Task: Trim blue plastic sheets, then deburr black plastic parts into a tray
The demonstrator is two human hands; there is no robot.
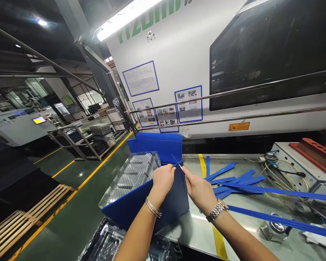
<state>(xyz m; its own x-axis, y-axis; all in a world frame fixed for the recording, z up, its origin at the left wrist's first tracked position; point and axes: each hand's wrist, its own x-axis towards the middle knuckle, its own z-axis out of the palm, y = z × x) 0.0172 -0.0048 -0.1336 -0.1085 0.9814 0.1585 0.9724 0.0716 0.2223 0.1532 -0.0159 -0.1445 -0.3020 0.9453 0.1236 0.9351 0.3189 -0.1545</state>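
A blue corrugated plastic box (141, 203) with open flaps stands at the table's left edge. My left hand (163, 177) is closed on its upper rim, near the corner. My right hand (201, 190), just right of it, is closed around a slim knife (180, 166) with a thin pointed blade. The blade reaches up and left across the corner of the box, close to my left fingertips. Whether it touches the plastic I cannot tell. Clear textured plastic trays (134, 170) fill the box's left side.
Several cut blue plastic strips (228, 185) lie on the metal table (198, 235). Farther right are hoses (274, 174), a grey fixture with a red block (317, 154) and a small glass jar (275, 230). Dark wrapped trays (105, 235) sit below. A white machine stands behind metal rails (233, 90).
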